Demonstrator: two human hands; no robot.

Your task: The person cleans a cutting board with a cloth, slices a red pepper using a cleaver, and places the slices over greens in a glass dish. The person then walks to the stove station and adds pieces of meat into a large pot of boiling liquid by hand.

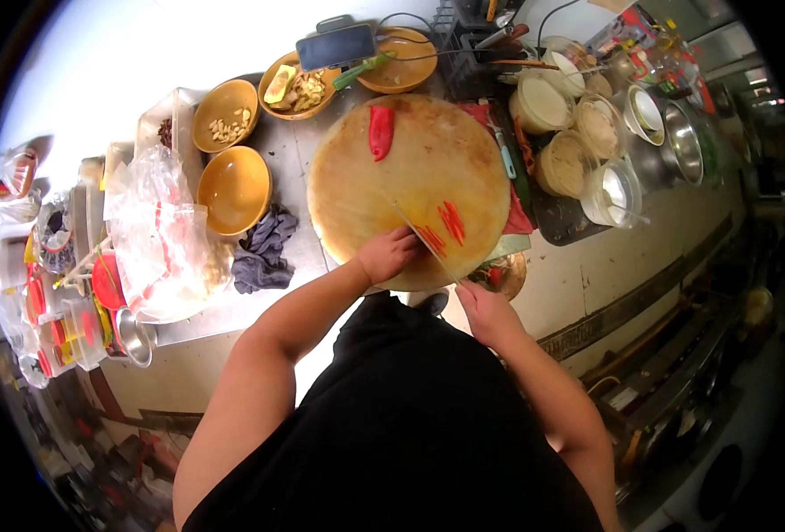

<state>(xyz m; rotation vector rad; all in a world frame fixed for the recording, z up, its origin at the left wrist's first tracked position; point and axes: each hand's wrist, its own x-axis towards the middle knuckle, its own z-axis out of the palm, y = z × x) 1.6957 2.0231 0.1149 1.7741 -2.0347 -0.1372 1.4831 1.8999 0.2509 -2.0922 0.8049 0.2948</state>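
Note:
On the round wooden chopping board [348,177], my left hand [388,257] rests with its fingers bent and pressed together against the left side of a knife [431,246]. Whatever lies under those fingers is hidden. My right hand [488,312] is closed around the knife's handle at the board's near edge, the blade slanting away to the upper left. Thin red pepper strips [451,223] lie just right of the blade, with more strips close against it. A larger red pepper piece [381,133] sits at the far side of the board.
Orange bowls [234,191] stand left of and behind the board, one holding garlic cloves [229,126]. A phone [336,47] is propped behind. A dark cloth [265,250] lies at left. Tubs of seasoning [562,165] crowd the right, beside a blue-handled tool [506,158].

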